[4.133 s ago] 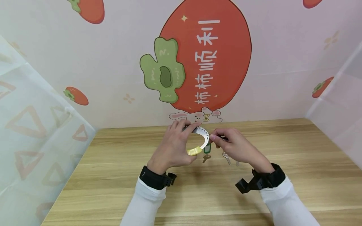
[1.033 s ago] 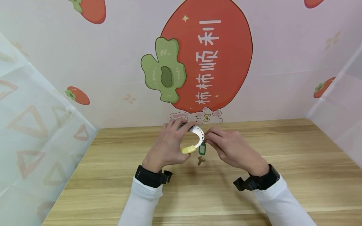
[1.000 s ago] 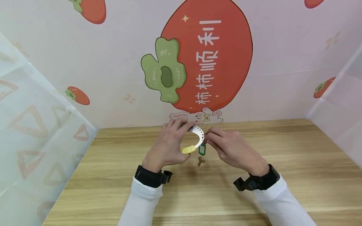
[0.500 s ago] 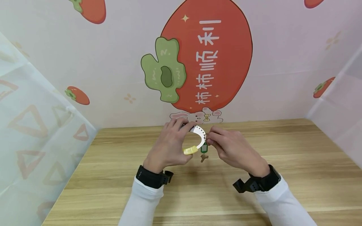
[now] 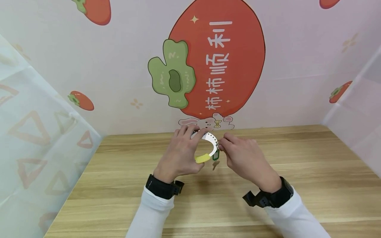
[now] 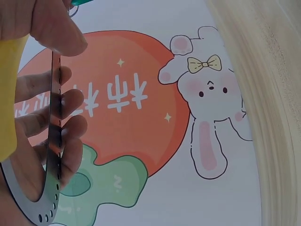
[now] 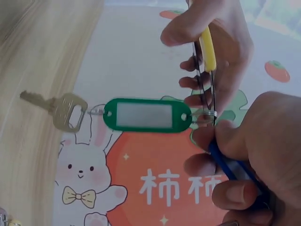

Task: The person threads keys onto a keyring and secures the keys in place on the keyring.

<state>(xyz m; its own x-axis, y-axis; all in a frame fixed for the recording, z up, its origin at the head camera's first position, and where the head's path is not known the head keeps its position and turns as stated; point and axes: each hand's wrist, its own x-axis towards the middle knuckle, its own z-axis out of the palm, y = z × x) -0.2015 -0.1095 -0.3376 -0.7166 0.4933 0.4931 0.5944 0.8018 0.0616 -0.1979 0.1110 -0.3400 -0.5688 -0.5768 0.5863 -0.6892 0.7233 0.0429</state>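
Note:
In the head view my left hand (image 5: 180,153) grips a flat metal key ring (image 5: 214,140) with a row of small holes along its edge and a yellow sleeve (image 5: 203,158). From the ring hangs a green key tag (image 7: 143,115) with a brass key (image 7: 68,112). My right hand (image 5: 245,155) is at the ring's right edge, its fingers curled round a blue key tag (image 7: 235,169), best seen in the right wrist view. Fingers hide part of the blue tag. Whether it is hooked to the ring I cannot tell.
Under both hands lies a wood-grain table (image 5: 119,198). A printed backdrop (image 5: 285,66) with a big persimmon stands behind, and pale sheets (image 5: 32,138) flank the sides. Small metallic bits (image 7: 3,217) show at the right wrist view's lower left corner.
Silver keys hung below my right hand about four seconds ago; the head view no longer shows them. That hand has shifted and turned slightly against the ring. My left hand keeps its grip.

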